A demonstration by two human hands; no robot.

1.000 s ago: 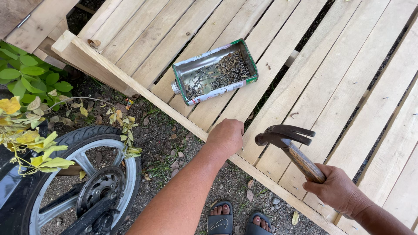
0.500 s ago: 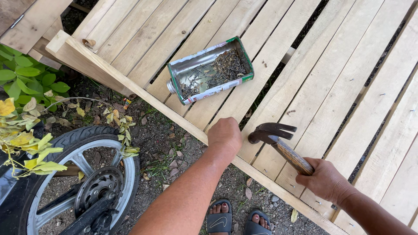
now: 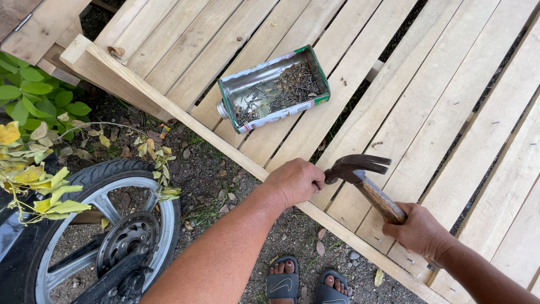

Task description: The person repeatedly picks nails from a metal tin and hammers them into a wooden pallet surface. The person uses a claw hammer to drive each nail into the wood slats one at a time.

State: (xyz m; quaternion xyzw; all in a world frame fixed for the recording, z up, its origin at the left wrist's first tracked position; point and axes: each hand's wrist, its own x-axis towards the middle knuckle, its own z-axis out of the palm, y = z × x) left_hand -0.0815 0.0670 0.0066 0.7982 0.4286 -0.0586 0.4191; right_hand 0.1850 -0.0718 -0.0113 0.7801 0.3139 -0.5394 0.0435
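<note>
Head view: right hand (image 3: 419, 231) grips a claw hammer (image 3: 365, 183); left hand (image 3: 295, 180) rests fisted on the wooden frame (image 3: 185, 121).

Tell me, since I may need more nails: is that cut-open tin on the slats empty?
No, the tin lying on the wooden slats holds a heap of nails.

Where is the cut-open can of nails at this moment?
In the head view, the can of nails lies on the wooden slats at upper centre, above the left hand and the hammer.
</note>
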